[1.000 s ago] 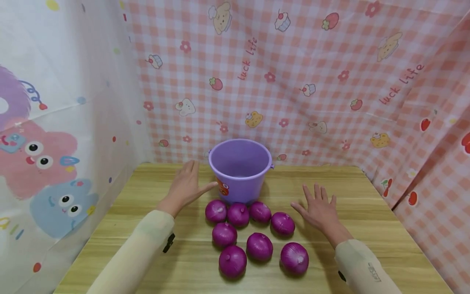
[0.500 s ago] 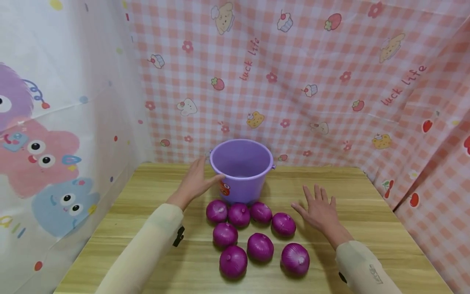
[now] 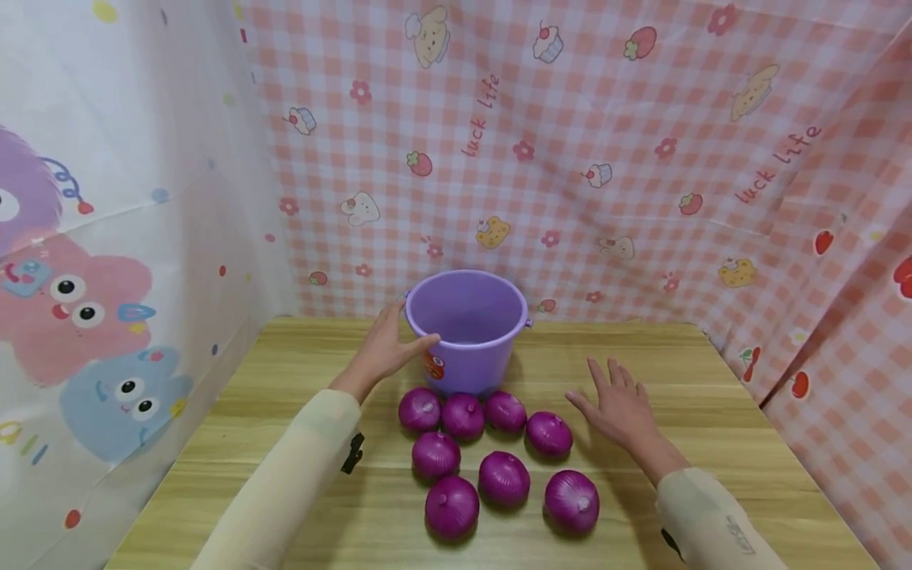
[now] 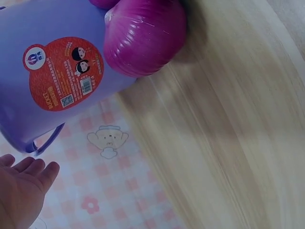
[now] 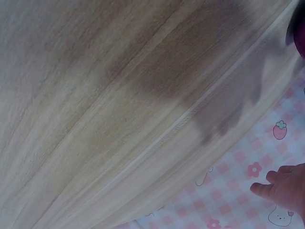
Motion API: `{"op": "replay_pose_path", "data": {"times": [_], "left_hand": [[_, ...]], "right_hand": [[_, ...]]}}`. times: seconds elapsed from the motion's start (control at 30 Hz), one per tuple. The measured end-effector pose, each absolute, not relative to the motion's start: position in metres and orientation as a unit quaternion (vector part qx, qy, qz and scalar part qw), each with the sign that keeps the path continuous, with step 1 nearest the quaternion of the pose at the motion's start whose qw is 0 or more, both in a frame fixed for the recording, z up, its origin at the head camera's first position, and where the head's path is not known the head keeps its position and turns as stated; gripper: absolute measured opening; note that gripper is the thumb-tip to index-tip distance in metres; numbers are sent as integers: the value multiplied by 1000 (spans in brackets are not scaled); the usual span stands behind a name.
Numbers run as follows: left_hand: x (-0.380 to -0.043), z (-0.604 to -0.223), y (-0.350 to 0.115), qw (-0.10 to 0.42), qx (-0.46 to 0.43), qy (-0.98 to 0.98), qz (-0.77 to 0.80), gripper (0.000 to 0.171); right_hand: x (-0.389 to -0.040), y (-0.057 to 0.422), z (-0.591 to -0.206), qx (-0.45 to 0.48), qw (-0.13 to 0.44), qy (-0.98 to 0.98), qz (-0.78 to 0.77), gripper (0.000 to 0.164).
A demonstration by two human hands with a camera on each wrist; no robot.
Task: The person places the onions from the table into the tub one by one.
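A purple bucket stands upright at the back of the table, its mouth facing up. Beside its left wall is my left hand, fingers extended and the thumb stretched across in front of the rim. In the left wrist view the same hand lies close to the bucket's handle; I cannot tell whether it touches. Several red onions lie in front of the bucket, one large onion showing against its wall. My right hand hovers right of the onions, fingers spread and holding nothing.
The wood-grain table carries everything. A pink checked cloth hangs right behind the bucket and along the right side. On the left hangs a white cloth with cartoon figures. The nearest right-hand onion sits slightly apart.
My left hand has moved right and slightly up, closer to the bucket, its thumb now in front of the rim. The right hand stays nearly in place. Bucket and onions have not moved.
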State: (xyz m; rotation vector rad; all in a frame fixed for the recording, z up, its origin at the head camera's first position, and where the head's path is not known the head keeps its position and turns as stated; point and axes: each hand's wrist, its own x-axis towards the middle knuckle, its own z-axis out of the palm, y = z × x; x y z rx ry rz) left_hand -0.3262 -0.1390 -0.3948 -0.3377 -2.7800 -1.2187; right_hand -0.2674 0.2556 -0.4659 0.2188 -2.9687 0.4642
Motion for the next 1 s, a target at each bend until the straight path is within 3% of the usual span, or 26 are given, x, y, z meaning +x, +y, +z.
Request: {"op": "replay_pose_path", "data": {"times": [0.3, 1.0], "left_hand": [[-328, -397, -139, 41, -113, -904, -411, 103], [-328, -397, -136, 21, -111, -890, -441, 105]], "right_hand": [[-260, 254, -462, 108, 63, -967, 222, 83], [-249, 244, -464, 113, -66, -906, 403, 73]]}}
